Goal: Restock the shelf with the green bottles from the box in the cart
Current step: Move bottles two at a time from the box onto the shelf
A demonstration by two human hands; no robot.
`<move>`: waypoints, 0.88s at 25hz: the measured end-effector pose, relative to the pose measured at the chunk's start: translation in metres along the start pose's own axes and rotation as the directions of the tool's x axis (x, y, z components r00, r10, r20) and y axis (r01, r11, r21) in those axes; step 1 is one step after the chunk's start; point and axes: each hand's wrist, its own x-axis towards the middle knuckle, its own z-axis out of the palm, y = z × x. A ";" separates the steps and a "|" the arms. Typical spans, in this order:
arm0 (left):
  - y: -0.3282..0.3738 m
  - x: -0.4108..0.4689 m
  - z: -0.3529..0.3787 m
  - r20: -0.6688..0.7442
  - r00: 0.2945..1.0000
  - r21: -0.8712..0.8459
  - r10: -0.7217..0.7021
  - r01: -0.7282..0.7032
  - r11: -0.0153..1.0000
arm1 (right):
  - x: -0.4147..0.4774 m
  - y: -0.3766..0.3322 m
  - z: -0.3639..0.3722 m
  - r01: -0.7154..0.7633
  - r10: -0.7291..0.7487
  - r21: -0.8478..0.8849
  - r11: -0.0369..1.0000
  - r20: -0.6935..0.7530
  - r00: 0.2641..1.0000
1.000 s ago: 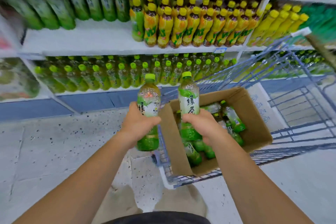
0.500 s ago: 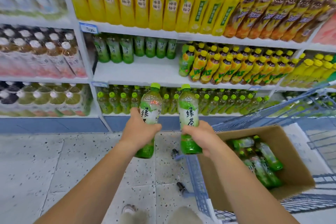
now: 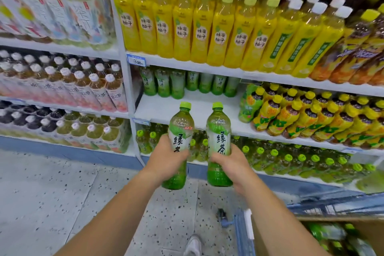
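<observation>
I held my left hand clamped round the left green bottle & right hand round the right green bottle, both upright before the shelf gap, ready to go in standing.

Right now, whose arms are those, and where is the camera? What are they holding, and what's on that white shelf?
There's no machine: those are a person's bare arms. The camera sits on their head, looking forward and down, so you see what they see. The left hand grips one green bottle, and the right hand grips a second green bottle, both upright. Ahead is a white shelf with a bare patch; matching bottles stand at its back, and yellow-capped bottles beside them on the right. Bottom right, you glimpse the cardboard box in the blue cart, with more bottles inside.
</observation>
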 end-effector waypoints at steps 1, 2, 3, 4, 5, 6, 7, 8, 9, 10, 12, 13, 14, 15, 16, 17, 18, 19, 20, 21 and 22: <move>0.000 0.010 0.001 -0.027 1.000 0.006 0.007 -0.007 1.000 | 0.012 -0.002 0.001 0.005 -0.005 0.006 1.000 -0.010 1.000; 0.000 0.022 0.002 -0.050 0.999 0.016 0.022 -0.021 1.000 | 0.025 -0.004 0.003 0.017 -0.017 0.010 1.000 -0.022 1.000; -0.001 0.034 0.003 -0.069 0.997 0.027 0.037 -0.036 0.999 | 0.037 -0.006 0.005 0.032 -0.032 0.015 0.999 -0.033 0.999; 0.000 0.047 0.004 -0.087 0.995 0.038 0.057 -0.054 0.998 | 0.051 -0.007 0.005 0.050 -0.050 0.018 0.999 -0.045 0.998; 0.001 0.061 0.005 -0.104 0.991 0.053 0.084 -0.078 0.996 | 0.065 -0.009 0.006 0.071 -0.070 0.015 0.997 -0.058 0.996; 0.001 0.075 0.006 -0.118 0.986 0.069 0.113 -0.106 0.992 | 0.078 -0.010 0.007 0.090 -0.089 0.011 0.996 -0.067 0.994; 0.002 0.089 0.007 -0.130 0.981 0.080 0.144 -0.135 0.988 | 0.091 -0.012 0.009 0.110 -0.110 0.008 0.994 -0.071 0.991; 0.002 0.103 0.008 -0.138 0.975 0.081 0.174 -0.164 0.983 | 0.104 -0.013 0.010 0.131 -0.130 0.009 0.991 -0.076 0.989; 0.001 0.115 0.010 -0.141 0.970 0.074 0.198 -0.189 0.979 | 0.117 -0.013 0.013 0.149 -0.148 0.013 0.989 -0.082 0.986; -0.001 0.129 0.012 -0.146 0.964 0.071 0.223 -0.215 0.974 | 0.130 -0.012 0.016 0.172 -0.170 0.019 0.985 -0.095 0.981; -0.006 0.160 0.017 -0.162 0.944 0.077 0.286 -0.277 0.958 | 0.160 -0.008 0.025 0.229 -0.224 0.026 0.973 -0.131 0.966; -0.008 0.177 0.019 -0.169 0.930 0.079 0.325 -0.316 0.945 | 0.177 -0.005 0.030 0.260 -0.253 0.025 0.965 -0.158 0.955; -0.010 0.194 0.021 -0.174 0.914 0.078 0.367 -0.359 0.930 | 0.193 -0.003 0.034 0.292 -0.282 0.028 0.956 -0.185 0.941; -0.013 0.210 0.024 -0.178 0.897 0.073 0.404 -0.398 0.915 | 0.210 0.000 0.039 0.324 -0.312 0.029 0.945 -0.208 0.927; -0.016 0.226 0.027 -0.184 0.879 0.065 0.439 -0.435 0.898 | 0.226 0.002 0.043 0.356 -0.341 0.027 0.934 -0.229 0.912; -0.019 0.239 0.030 -0.187 0.863 0.053 0.469 -0.468 0.882 | 0.241 0.003 0.046 0.382 -0.366 0.018 0.924 -0.250 0.896; -0.022 0.251 0.032 -0.190 0.848 0.039 0.495 -0.498 0.866 | 0.254 0.004 0.048 0.406 -0.390 0.004 0.914 -0.269 0.881; -0.027 0.263 0.036 -0.197 0.827 0.026 0.527 -0.533 0.846 | 0.267 0.006 0.052 0.435 -0.418 -0.006 0.900 -0.288 0.862; -0.034 0.276 0.040 -0.204 0.804 0.011 0.558 -0.568 0.823 | 0.280 0.009 0.055 0.466 -0.448 -0.012 0.884 -0.303 0.841; -0.040 0.288 0.044 -0.214 0.778 0.000 0.591 -0.605 0.796 | 0.293 0.011 0.058 0.501 -0.481 -0.018 0.865 -0.316 0.818; -0.046 0.298 0.048 -0.228 0.750 -0.005 0.621 -0.638 0.770 | 0.304 0.015 0.061 0.535 -0.512 -0.026 0.845 -0.330 0.793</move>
